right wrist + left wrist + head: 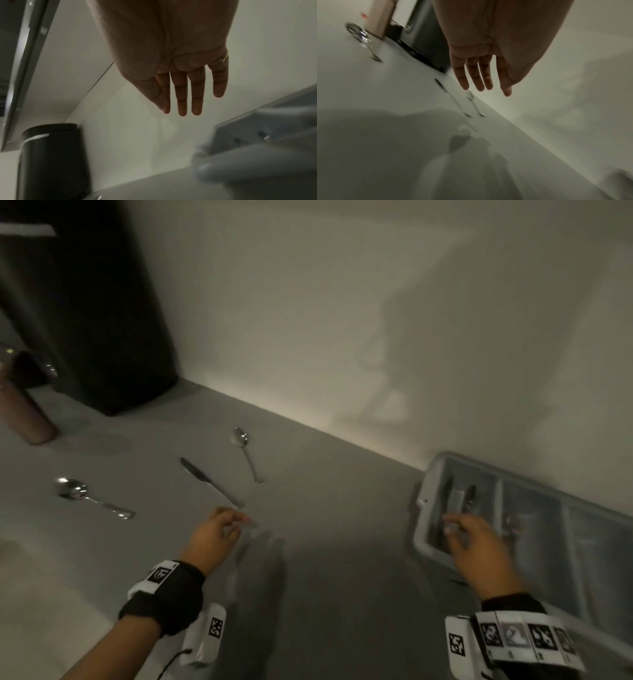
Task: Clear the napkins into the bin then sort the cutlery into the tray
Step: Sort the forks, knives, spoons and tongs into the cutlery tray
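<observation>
On the grey counter lie a large spoon at the left, a table knife in the middle and a small spoon behind it. My left hand hovers just short of the knife's handle end; in the left wrist view its fingers are straight and hold nothing. The grey compartment tray stands at the right against the wall, with dark cutlery in its left compartment. Over that compartment my right hand hangs with straight, empty fingers. The black bin stands at the back left.
A brownish bottle stands left of the bin. A white wall runs along the counter's far edge. Bare counter lies between the two hands. The views are blurred by motion.
</observation>
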Demonstrator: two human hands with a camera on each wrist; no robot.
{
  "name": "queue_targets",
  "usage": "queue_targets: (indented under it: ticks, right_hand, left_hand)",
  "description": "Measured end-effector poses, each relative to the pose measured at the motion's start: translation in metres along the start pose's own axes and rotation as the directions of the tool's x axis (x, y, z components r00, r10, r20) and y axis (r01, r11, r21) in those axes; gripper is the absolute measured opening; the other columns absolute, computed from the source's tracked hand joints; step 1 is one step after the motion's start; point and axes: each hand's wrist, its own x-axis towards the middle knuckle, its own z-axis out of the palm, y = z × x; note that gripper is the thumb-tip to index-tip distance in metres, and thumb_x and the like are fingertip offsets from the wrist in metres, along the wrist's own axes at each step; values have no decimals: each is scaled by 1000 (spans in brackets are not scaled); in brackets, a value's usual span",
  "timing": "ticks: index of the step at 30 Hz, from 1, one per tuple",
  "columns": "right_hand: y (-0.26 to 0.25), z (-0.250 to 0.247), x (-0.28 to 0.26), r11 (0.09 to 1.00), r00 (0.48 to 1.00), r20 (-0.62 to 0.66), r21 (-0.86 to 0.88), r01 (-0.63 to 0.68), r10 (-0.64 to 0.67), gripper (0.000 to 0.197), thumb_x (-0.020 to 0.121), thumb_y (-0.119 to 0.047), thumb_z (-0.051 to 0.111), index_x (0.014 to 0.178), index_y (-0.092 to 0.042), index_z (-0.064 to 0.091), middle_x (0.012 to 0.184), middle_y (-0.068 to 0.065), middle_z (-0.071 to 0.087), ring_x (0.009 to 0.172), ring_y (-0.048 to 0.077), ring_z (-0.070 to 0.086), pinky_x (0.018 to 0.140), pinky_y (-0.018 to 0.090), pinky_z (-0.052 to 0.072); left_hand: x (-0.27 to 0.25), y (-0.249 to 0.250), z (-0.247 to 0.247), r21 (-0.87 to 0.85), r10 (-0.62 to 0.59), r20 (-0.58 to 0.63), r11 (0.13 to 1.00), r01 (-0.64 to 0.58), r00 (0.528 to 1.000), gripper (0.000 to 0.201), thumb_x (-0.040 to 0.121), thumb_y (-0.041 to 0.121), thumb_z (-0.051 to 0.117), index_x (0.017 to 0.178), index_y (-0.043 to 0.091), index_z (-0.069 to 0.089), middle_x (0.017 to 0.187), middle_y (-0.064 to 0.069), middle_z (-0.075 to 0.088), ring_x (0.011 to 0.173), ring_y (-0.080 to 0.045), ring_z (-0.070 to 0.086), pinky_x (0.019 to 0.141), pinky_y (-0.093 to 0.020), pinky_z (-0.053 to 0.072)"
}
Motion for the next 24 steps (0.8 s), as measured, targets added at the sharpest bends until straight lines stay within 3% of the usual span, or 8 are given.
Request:
queue_targets:
  ticks: [4,8,12,16,18,20,24]
  right_hand:
    - [-89,92,17,997,986,152,-16,74,-71,19,84,-6,60,102,-4,65,111,19,64,102,35,60,92,41,45]
    - [-175,177,40,993,929,351,26,118,-120,24,87,-13,57,110,-7,62,120,14,60,109,29,56,95,35,43]
    - [-252,257,57,986,847,510,14,167,-151,34,86,-19,59,117,-6,57,125,15,56,113,30,53,98,36,44]
    - [-301,318,67,960,782,614,-144,240,-103,34,85,-27,59,114,-8,55,123,11,55,112,31,54,97,43,46]
    - [-311,335,70,925,796,602,-265,271,-61,30,87,-24,56,113,-9,55,122,8,52,113,30,51,96,44,46]
    - [-317,347,74,910,821,570,-332,248,-16,26,88,-11,48,114,-8,53,121,10,53,112,31,51,95,44,46]
    - [-321,356,82,866,830,558,-412,282,-5,33,91,-3,35,122,-2,45,126,17,53,116,33,49,95,43,44]
  left_hand:
    - [23,-85,-68,84,-78,-111,993,87,991,24,78,-6,61,99,5,69,113,-21,56,108,-36,54,101,-40,38]
    - [42,-145,-115,104,-157,-181,979,177,971,22,74,-6,65,95,0,70,108,-27,59,104,-41,57,100,-43,40]
    - [53,-195,-147,62,-249,-230,961,270,941,28,71,16,60,93,2,71,104,-25,61,98,-41,59,95,-46,45]
    - [60,-220,-174,-11,-405,-275,908,419,872,26,80,8,63,105,2,65,116,-25,54,108,-42,53,97,-45,43]
    - [66,-223,-182,-81,-548,-243,834,546,800,26,85,21,59,105,5,62,115,-22,58,103,-37,56,93,-42,45]
    - [75,-225,-186,-113,-631,-155,775,621,760,33,86,37,55,95,7,63,101,-18,64,85,-29,58,85,-37,46]
    - [95,-231,-184,-20,-662,-11,750,661,750,43,81,56,52,73,14,61,85,-12,67,76,-26,60,82,-35,49]
